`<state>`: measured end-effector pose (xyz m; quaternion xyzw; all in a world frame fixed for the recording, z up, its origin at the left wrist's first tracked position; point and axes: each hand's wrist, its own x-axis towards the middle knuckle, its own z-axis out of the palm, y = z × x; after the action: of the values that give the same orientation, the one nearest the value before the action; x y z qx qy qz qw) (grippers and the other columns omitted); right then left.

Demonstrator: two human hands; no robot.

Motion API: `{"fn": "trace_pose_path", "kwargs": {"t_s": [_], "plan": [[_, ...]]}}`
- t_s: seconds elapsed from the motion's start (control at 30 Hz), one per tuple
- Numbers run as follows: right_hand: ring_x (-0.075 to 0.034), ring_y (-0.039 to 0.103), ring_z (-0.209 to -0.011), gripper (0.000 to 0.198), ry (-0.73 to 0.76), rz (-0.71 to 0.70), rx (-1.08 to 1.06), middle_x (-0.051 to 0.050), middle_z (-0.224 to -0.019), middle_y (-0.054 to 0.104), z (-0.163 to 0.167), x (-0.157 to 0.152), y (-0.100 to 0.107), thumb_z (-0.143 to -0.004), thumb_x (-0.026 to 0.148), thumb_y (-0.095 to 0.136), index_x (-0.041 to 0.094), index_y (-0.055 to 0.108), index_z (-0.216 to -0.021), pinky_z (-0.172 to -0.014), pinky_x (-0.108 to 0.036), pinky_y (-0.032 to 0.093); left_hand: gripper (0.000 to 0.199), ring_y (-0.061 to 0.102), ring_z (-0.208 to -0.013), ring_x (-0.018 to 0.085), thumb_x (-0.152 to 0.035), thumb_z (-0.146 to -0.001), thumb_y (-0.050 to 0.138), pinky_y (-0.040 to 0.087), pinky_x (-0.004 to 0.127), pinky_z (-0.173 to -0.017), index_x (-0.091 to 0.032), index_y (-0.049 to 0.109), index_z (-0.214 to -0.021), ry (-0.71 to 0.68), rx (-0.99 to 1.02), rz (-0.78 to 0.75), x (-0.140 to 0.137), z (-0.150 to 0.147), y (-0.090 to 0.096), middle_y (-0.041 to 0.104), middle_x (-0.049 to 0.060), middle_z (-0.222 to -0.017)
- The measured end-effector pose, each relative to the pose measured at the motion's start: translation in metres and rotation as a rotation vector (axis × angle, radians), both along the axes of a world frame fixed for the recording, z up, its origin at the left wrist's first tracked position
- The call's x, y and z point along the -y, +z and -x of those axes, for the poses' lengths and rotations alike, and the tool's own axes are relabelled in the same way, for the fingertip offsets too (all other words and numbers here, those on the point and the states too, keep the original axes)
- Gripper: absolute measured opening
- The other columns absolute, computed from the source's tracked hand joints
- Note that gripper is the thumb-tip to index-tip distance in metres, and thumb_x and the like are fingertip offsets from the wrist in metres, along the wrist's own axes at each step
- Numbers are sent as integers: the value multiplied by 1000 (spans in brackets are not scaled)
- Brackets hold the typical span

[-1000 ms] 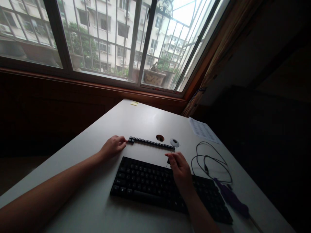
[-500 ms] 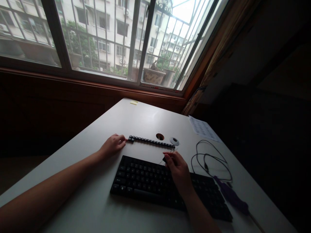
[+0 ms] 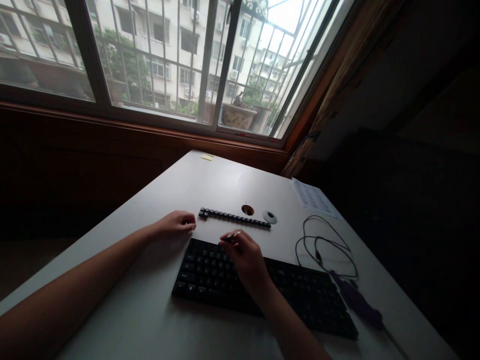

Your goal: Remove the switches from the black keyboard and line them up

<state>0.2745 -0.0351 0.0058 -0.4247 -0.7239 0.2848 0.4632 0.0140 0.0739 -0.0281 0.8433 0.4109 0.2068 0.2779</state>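
A black keyboard (image 3: pixel 221 290) lies at a slant on the white table. Above its upper left part, my right hand (image 3: pixel 245 257) pinches a small dark tool with thin wires, a keycap puller (image 3: pixel 229 238) by its look; the fingers cover most of it. Beyond the keyboard runs a long row of loose black keycaps (image 3: pixel 236 217), with a short second row at its left end. My left hand (image 3: pixel 178 223) rests on the table just left of that row, apart from it. Its fingers are curled in, and nothing shows in them.
Right of the row are a round hole (image 3: pixel 247 210) in the tabletop and a grey ring-shaped cover (image 3: pixel 269 217). A looped black cable (image 3: pixel 330 237), a purple-handled object (image 3: pixel 356 302) and a printed sheet (image 3: pixel 315 197) lie to the right. A yellow slip (image 3: pixel 207 157) is at the far corner.
My right hand has moved left with the keycap puller, from the right end of the keycap row to the keyboard's upper left. My left hand has drawn slightly back from the row's left end.
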Motion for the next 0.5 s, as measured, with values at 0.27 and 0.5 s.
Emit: {"fn": "trace_pose_path", "kwargs": {"t_s": [0.27,0.5], "plan": [[-16,59,-79,0,88,-64,219,-2,-90,63,32,-6,0,-91,22,64,22,64,-91,-73,-29,49,37,58,-85,21,-52,-85,62,44,27,-78,-19,74,-96,-185,7,167,4,13,15,60,5,-91],[-17,58,-74,7,30,-48,153,-1,-81,62,31,-3,-15,-89,22,64,22,64,-82,-69,-30,47,34,59,-85,21,-52,-82,67,46,26,-76,-21,75,-93,-227,12,210,7,14,21,56,4,-92]]}}
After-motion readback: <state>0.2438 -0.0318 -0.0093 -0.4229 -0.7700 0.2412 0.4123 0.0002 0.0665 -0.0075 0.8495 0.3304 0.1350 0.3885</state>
